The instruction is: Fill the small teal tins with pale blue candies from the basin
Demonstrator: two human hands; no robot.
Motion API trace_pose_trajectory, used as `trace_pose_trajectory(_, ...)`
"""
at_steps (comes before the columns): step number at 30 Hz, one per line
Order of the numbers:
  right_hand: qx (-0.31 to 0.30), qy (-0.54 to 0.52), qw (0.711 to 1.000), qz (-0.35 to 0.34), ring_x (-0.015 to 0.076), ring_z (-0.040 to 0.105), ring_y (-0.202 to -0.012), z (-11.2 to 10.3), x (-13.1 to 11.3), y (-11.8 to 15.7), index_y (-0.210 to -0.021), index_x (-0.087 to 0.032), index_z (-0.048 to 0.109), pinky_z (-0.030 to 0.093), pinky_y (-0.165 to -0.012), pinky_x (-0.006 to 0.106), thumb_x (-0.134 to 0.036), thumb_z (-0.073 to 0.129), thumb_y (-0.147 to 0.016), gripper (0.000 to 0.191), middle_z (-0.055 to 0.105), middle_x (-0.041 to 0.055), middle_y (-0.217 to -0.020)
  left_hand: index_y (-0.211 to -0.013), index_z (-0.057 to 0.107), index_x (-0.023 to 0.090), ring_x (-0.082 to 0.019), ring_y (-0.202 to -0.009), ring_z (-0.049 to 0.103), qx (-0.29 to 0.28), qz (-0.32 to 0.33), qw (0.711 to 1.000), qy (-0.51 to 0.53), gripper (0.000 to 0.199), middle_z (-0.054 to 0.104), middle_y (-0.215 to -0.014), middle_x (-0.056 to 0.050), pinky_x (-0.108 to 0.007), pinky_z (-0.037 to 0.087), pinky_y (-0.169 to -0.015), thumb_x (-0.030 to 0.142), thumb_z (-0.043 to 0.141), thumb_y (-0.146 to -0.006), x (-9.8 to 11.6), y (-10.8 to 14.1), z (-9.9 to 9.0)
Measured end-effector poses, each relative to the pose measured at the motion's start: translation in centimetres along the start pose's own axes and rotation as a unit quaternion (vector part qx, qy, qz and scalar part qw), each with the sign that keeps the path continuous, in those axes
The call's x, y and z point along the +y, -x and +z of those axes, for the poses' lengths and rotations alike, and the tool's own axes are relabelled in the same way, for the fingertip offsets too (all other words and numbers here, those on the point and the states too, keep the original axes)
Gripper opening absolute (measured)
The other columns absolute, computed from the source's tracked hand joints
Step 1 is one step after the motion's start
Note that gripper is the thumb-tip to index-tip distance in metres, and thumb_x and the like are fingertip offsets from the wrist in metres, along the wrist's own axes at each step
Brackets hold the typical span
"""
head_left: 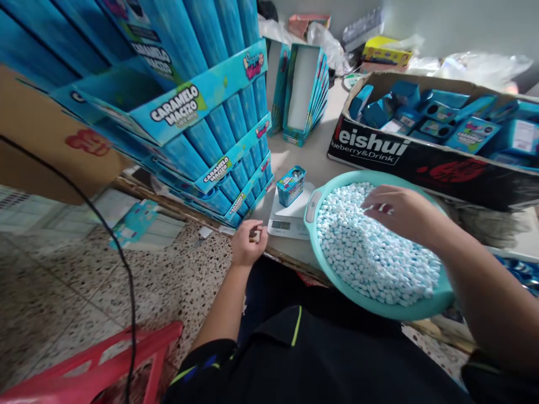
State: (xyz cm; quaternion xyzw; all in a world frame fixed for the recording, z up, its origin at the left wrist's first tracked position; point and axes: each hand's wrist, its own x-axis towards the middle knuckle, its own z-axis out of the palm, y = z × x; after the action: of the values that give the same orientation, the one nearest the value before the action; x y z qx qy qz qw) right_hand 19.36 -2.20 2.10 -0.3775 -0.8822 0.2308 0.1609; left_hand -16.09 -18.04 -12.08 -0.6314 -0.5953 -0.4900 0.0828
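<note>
My right hand (400, 213) is over a turquoise basin (349, 289) heaped with small white and pale blue candies (374, 255). Its fingers are curled together, with a few candies showing at the fingertips. At the table edge rests my left hand (248, 244), loosely bent, a gap between thumb and fingers and nothing visible in it. Just beyond it, a small blue printed box (291, 186), its top open, stands on a white digital scale (298, 224). What the box holds is too dark to make out. The scale's display is too blurred to read surely.
Stacked blue display trays (202, 146) full of boxes rise at the left. Nested display trays (303, 95) stand behind the scale. A black carton (379, 146) of blue boxes sits behind the basin. A dark cable (122, 252) hangs above a red plastic chair (105, 365).
</note>
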Motion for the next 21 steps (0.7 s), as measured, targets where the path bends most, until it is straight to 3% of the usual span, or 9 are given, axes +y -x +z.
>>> trace_pose_trajectory(3, -0.034, 0.023, 0.999, -0.036, 0.0250, 0.071, -0.088, 1.3, -0.9, -2.2, -0.104, -0.025, 0.078, 0.059, -0.081, 0.043, -0.038, 0.065, -0.094, 0.022, 0.074, 0.0095, -0.110, -0.132, 0.059, 0.017, -0.026, -0.113, 0.071, 0.022, -0.043, 0.999, 0.024, 0.052, 0.069, -0.121, -0.016, -0.042, 0.061, -0.098, 0.025, 0.079, -0.085, 1.9, -2.9, 1.7)
trace_pose_trajectory(6, 0.034, -0.029, 0.998, -0.044, 0.0255, 0.070, -0.094, 2.3, -1.5, -3.1, -0.110, -0.024, 0.078, 0.057, -0.083, 0.042, -0.041, 0.058, -0.099, 0.028, 0.073, 0.0104, -0.112, -0.150, 0.044, 0.018, -0.032, -0.130, 0.064, 0.046, -0.146, 0.984, 0.092, 0.088, 0.061, -0.140, -0.022, -0.051, 0.054, -0.111, 0.030, 0.088, -0.076, 2.9, -6.5, 4.7)
trace_pose_trajectory(8, 0.091, -0.118, 0.989, -0.010, 0.0249, 0.069, -0.093, 2.6, -1.4, -3.2, -0.106, -0.023, 0.077, 0.056, -0.081, 0.039, -0.045, 0.059, -0.098, 0.030, 0.073, 0.0105, -0.108, -0.144, 0.052, 0.017, -0.032, -0.122, 0.069, -0.007, -0.203, 0.968, 0.148, 0.080, 0.068, -0.133, -0.020, -0.051, 0.058, -0.106, 0.031, 0.089, -0.074, 2.9, -8.8, 6.2)
trace_pose_trajectory(10, 0.132, -0.255, 0.956, 0.065, 0.0244, 0.068, -0.091, 2.8, -1.0, -3.4, -0.101, -0.021, 0.075, 0.056, -0.081, 0.039, -0.050, 0.062, -0.096, 0.032, 0.073, 0.0101, -0.100, -0.128, 0.066, 0.016, -0.032, -0.109, 0.074, -0.022, -0.214, 0.964, 0.156, 0.055, 0.075, -0.118, -0.016, -0.050, 0.061, -0.099, 0.031, 0.085, -0.078, 3.0, -10.8, 6.6)
trace_pose_trajectory(12, 0.149, -0.420, 0.884, 0.143, 0.0237, 0.069, -0.089, 2.8, -0.6, -3.9, -0.103, -0.020, 0.072, 0.057, -0.084, 0.040, -0.055, 0.064, -0.094, 0.037, 0.073, 0.0095, -0.097, -0.123, 0.071, 0.015, -0.032, -0.113, 0.072, 0.030, -0.152, 0.983, 0.100, 0.043, 0.075, -0.119, -0.015, -0.052, 0.058, -0.104, 0.030, 0.080, -0.083, 3.7, -12.5, 5.9)
trace_pose_trajectory(14, 0.136, -0.573, 0.785, 0.192, 0.0230, 0.070, -0.091, 2.7, -0.6, -4.6, -0.105, -0.020, 0.069, 0.057, -0.088, 0.040, -0.058, 0.065, -0.094, 0.040, 0.073, 0.0096, -0.100, -0.130, 0.070, 0.018, -0.032, -0.123, 0.067, 0.063, -0.024, 0.997, 0.031, 0.044, 0.072, -0.128, -0.015, -0.052, 0.053, -0.112, 0.027, 0.076, -0.088, 5.2, -14.0, 4.7)
trace_pose_trajectory(17, 0.083, -0.711, 0.660, 0.226, 0.0219, 0.069, -0.092, 2.5, -1.2, -5.5, -0.101, -0.019, 0.066, 0.058, -0.090, 0.038, -0.061, 0.060, -0.098, 0.042, 0.071, 0.0097, -0.099, -0.141, 0.065, 0.021, -0.030, -0.127, 0.066, -0.065, 0.188, 0.980, -0.007, 0.046, 0.071, -0.132, -0.013, -0.050, 0.052, -0.113, 0.019, 0.066, -0.095, 7.8, -15.4, 3.7)
trace_pose_trajectory(19, 0.050, -0.750, 0.614, 0.240, 0.0194, 0.066, -0.083, 2.6, -1.8, -5.8, -0.096, -0.018, 0.065, 0.058, -0.085, 0.035, -0.060, 0.054, -0.102, 0.044, 0.069, 0.0077, -0.090, -0.143, 0.063, 0.022, -0.029, -0.129, 0.065, -0.135, 0.286, 0.948, -0.023, 0.047, 0.072, -0.133, -0.012, -0.049, 0.053, -0.112, 0.014, 0.060, -0.097, 9.0, -15.5, 3.9)
trace_pose_trajectory(21, 0.035, -0.764, 0.593, 0.251, 0.0170, 0.061, -0.072, 2.7, -2.1, -5.9, -0.091, -0.018, 0.065, 0.056, -0.077, 0.031, -0.057, 0.047, -0.105, 0.045, 0.065, 0.0052, -0.080, -0.141, 0.065, 0.023, -0.028, -0.129, 0.065, -0.130, 0.334, 0.933, -0.036, 0.046, 0.073, -0.132, -0.011, -0.048, 0.054, -0.111, 0.010, 0.060, -0.097, 9.6, -15.3, 4.7)
